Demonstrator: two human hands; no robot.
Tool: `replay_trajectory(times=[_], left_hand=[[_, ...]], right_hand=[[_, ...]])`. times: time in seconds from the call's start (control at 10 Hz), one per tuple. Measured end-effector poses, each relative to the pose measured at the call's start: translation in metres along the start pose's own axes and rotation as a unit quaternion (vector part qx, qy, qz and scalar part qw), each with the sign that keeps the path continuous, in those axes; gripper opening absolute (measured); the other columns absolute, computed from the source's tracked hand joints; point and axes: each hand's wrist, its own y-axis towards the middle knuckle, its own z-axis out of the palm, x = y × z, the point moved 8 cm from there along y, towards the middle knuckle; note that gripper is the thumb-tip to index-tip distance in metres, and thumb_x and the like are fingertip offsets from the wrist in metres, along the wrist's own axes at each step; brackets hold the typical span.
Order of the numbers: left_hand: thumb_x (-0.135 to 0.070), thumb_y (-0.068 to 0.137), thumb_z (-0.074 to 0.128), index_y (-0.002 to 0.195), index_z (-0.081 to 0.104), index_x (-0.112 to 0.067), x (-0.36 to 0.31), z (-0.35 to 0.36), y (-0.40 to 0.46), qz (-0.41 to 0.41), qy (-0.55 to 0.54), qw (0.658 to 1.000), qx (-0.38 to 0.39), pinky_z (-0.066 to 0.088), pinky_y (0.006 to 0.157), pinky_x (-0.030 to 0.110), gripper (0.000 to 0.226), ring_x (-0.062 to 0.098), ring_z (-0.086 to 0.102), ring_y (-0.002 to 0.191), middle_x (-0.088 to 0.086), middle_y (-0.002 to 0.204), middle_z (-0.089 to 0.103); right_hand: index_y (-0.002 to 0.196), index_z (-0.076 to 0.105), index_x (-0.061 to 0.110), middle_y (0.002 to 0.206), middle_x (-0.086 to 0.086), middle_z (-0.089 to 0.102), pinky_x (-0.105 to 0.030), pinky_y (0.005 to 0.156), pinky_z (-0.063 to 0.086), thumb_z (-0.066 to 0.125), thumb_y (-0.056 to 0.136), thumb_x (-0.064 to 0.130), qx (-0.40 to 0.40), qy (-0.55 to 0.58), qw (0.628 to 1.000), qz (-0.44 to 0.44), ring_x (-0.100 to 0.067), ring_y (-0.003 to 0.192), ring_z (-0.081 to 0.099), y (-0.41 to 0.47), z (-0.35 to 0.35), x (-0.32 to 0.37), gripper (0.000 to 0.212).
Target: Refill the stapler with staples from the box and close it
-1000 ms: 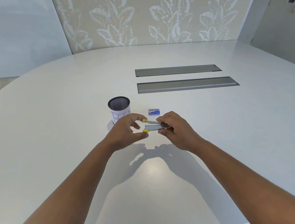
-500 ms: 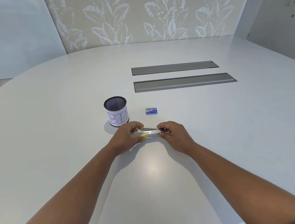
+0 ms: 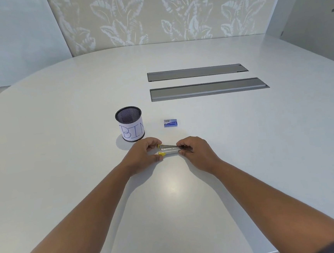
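A small metal stapler (image 3: 170,148) with yellow ends lies low over the white table, held between both hands. My left hand (image 3: 142,155) grips its yellow left end between thumb and fingers. My right hand (image 3: 196,151) pinches its right end. The stapler's two arms are spread a little apart at the left end. A small blue staple box (image 3: 170,122) lies on the table just beyond the hands, apart from them and shut as far as I can see.
A black mesh cup (image 3: 129,124) with a paper label reading "BIN" stands left of the staple box. Two long grey cable hatches (image 3: 207,88) are set into the table (image 3: 62,135) farther back. A leaf-patterned wall rises behind.
Both hands have lowered the stapler from above the table down close to its surface, slightly away from the cup. The grip on both ends stays the same.
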Motion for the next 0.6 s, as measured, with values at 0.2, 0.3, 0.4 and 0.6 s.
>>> replay_trajectory(times=[0.2,0.3,0.4,0.6], left_hand=[[-0.011,0.073,0.087,0.110,0.065,-0.029,-0.0041,-0.0006,-0.0003,0.000,0.003,1.000,0.010,0.048,0.094,0.023,0.047,0.011,0.061,0.107,-0.007,0.106,0.068],[-0.010,0.074,0.087,0.112,0.065,-0.027,-0.0034,-0.0003,-0.0007,0.002,-0.004,1.000,0.010,0.047,0.094,0.021,0.047,0.010,0.061,0.106,-0.006,0.107,0.067],[-0.011,0.074,0.087,0.116,0.064,-0.027,-0.0035,0.0007,-0.0021,-0.002,-0.004,1.000,0.009,0.044,0.091,0.016,0.051,0.010,0.061,0.106,-0.010,0.106,0.066],[-0.019,0.069,0.092,0.129,0.059,-0.020,-0.0044,0.0021,-0.0046,-0.017,0.006,1.000,0.013,0.047,0.102,0.028,0.068,0.014,0.057,0.114,-0.005,0.118,0.063]], right_hand=[[0.104,0.075,0.014,0.097,-0.003,0.073,-0.039,0.085,0.050,0.070,0.088,0.010,0.010,-0.002,1.000,0.008,-0.022,0.091,0.062,0.0011,0.0016,-0.0023,0.018],[0.108,0.074,0.013,0.101,-0.004,0.073,-0.033,0.086,0.048,0.071,0.088,0.009,0.007,0.005,1.000,0.013,-0.022,0.095,0.063,0.0006,0.0011,-0.0042,0.021],[0.113,0.073,0.011,0.105,-0.004,0.073,-0.028,0.087,0.046,0.071,0.089,0.009,0.008,0.013,1.000,0.023,-0.020,0.098,0.063,-0.0016,0.0009,-0.0051,0.025],[0.113,0.069,0.006,0.110,-0.010,0.069,-0.036,0.092,0.049,0.072,0.088,0.011,0.015,0.030,0.998,0.051,-0.027,0.103,0.063,-0.0028,0.0015,-0.0056,0.026]])
